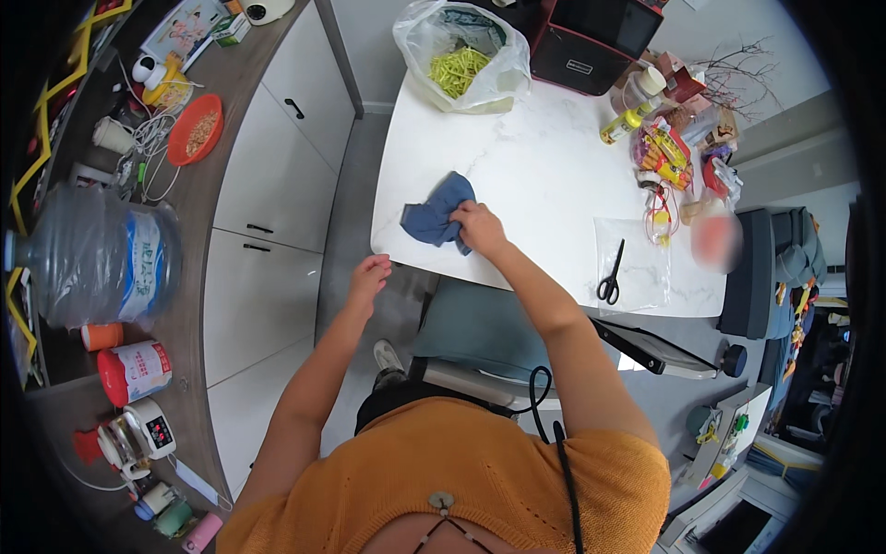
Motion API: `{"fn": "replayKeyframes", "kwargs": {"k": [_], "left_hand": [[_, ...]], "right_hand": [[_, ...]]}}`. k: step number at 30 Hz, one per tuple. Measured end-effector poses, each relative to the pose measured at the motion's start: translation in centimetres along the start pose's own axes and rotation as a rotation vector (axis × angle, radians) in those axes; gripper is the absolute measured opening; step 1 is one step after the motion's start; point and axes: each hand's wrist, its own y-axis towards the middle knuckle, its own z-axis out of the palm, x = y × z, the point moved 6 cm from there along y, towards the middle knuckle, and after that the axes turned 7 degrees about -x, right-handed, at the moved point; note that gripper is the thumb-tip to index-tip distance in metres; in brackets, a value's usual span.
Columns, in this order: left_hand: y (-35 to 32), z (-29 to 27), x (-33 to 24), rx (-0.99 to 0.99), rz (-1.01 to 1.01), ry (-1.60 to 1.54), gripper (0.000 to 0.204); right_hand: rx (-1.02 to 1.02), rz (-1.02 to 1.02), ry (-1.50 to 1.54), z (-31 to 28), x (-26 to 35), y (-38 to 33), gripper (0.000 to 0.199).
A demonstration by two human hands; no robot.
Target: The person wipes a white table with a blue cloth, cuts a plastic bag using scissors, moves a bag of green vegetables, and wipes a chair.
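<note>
A crumpled blue cloth lies on the white marbled table, close to the rounded near left corner. My right hand presses down on the cloth's right side, its fingers gripping the fabric. Part of the cloth is hidden under that hand. Just off the table's left front edge, my left hand hovers with its fingers loosely curled together, and nothing shows in it.
Toward the back stand a plastic bag of green-yellow strips and a dark red-edged appliance. Black scissors lie on a clear bag to the right, below bottles and snack packs. A grey chair is tucked in front; white cabinets line the left.
</note>
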Motion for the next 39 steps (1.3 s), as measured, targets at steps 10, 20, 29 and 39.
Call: {"fn": "replayKeyframes", "kwargs": {"k": [10,20,29,39], "left_hand": [[2.4,2.1,1.3,-0.029,-0.075,-0.008,0.034],[0.7,1.8,2.0,-0.068,-0.088,-0.06,0.036],[-0.3,-1.6,6.0,-0.151,-0.125,-0.172,0.031],[-2.5,-6.7,7.8,-0.188,-0.144,-0.309,0.028]], "right_hand": [[-0.669,0.713,0.881,-12.2,-20.5,-7.1,0.021],[-0.222,0.72,-0.098,-6.7,-30.6,-3.7,0.057],[0.006,0.141,0.013,1.5,-7.4,0.8,0.056],[0.565,-0.114,0.725,9.2,11.5,-3.7,0.047]]}}
